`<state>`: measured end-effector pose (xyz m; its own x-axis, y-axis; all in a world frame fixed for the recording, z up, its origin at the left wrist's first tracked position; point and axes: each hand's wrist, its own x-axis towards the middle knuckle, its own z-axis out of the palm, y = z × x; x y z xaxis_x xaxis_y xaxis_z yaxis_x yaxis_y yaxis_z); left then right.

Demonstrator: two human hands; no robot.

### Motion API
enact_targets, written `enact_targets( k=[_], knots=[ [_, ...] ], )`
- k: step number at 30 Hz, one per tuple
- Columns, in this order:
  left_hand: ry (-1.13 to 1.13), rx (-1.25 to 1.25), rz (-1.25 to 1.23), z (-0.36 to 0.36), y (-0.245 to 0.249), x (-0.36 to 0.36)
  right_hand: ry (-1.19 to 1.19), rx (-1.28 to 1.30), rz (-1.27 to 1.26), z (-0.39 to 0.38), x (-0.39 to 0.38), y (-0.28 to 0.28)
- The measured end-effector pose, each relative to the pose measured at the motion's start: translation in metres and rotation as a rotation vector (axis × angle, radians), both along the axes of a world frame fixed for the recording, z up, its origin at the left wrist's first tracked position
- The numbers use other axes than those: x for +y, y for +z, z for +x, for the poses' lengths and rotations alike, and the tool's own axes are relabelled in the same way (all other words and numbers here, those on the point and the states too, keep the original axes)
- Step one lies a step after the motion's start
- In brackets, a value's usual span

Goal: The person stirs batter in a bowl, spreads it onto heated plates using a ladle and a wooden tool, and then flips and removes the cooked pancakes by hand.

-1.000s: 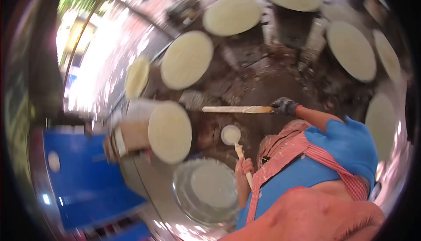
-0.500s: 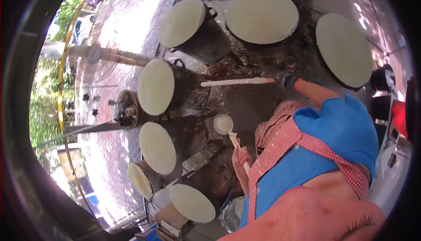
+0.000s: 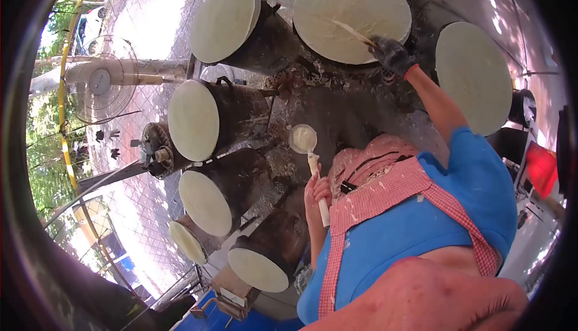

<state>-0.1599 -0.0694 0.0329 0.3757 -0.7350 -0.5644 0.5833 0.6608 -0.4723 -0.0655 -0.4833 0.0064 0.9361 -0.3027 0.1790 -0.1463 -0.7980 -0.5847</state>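
Observation:
My left hand (image 3: pixel 318 191) is bare and closed round the pale handle of a ladle (image 3: pixel 303 138), whose small cup holds white batter above the dark ground. My right hand (image 3: pixel 391 54), in a dark glove, grips a thin flat stick (image 3: pixel 352 31). The stick lies across the right part of a large round pale sheet (image 3: pixel 337 0) stretched over a black pot. My blue shirt and red checked apron (image 3: pixel 385 192) fill the lower right.
Several black pots topped with round pale sheets ring me: at upper left (image 3: pixel 224 21), at left (image 3: pixel 192 120), at lower left (image 3: pixel 205 201), low down (image 3: pixel 257 269) and at right (image 3: pixel 472 75). A standing fan (image 3: pixel 99 84) is at far left beside a wire fence.
My right hand has reached up and away, taking the stick from level over the ground onto the far pale sheet. The ladle has stayed in my left hand. The view has swung.

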Motion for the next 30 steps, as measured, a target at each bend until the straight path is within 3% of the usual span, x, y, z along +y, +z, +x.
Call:
enact_targets(
  k=[1, 2, 5, 8, 12, 14, 16, 18, 19, 22, 25, 27, 29, 30],
  knots=[
    [-0.014, 0.009, -0.001, 0.007, -0.005, 0.002, -0.006, 0.148, 0.168, -0.008, 0.002, -0.011],
    [-0.016, 0.015, -0.003, 0.014, -0.008, 0.005, -0.008, 0.153, 0.167, -0.019, 0.009, -0.027],
    [-0.062, -0.054, -0.096, 0.041, -0.014, 0.013, 0.119, 0.262, 0.041, -0.028, 0.03, -0.071],
    [-0.112, -0.03, -0.086, 0.071, -0.012, 0.017, 0.172, 0.165, -0.084, -0.012, 0.018, -0.088],
    [-0.205, -0.009, -0.069, 0.111, -0.011, 0.03, -0.049, -0.095, 0.437, 0.038, -0.028, -0.093],
    [-0.229, -0.027, -0.025, 0.128, -0.008, 0.035, -0.123, -0.159, 0.567, 0.034, -0.015, -0.083],
    [-0.245, -0.002, -0.02, 0.143, -0.011, 0.043, -0.256, -0.065, 0.808, 0.007, 0.014, -0.059],
    [-0.283, 0.013, -0.048, 0.158, -0.022, 0.05, -0.206, 0.127, 0.438, -0.014, 0.044, -0.047],
    [-0.286, 0.015, -0.06, 0.164, -0.026, 0.051, -0.086, 0.274, -0.047, -0.021, 0.057, -0.057],
    [-0.353, 0.098, -0.021, 0.178, -0.029, 0.054, -0.074, 0.158, 0.002, -0.01, 0.078, -0.098],
    [-0.373, 0.09, 0.042, 0.182, -0.022, 0.047, -0.034, 0.178, 0.077, 0.036, 0.057, -0.104],
    [-0.348, 0.053, 0.003, 0.18, -0.023, 0.048, -0.029, -0.007, -0.442, 0.058, 0.029, -0.089],
    [-0.305, 0.02, -0.049, 0.178, -0.02, 0.044, -0.359, -0.158, -0.021, 0.059, 0.021, -0.017],
    [-0.305, 0.021, -0.048, 0.176, -0.019, 0.045, -0.36, -0.157, -0.02, 0.054, 0.025, -0.011]
  ],
)
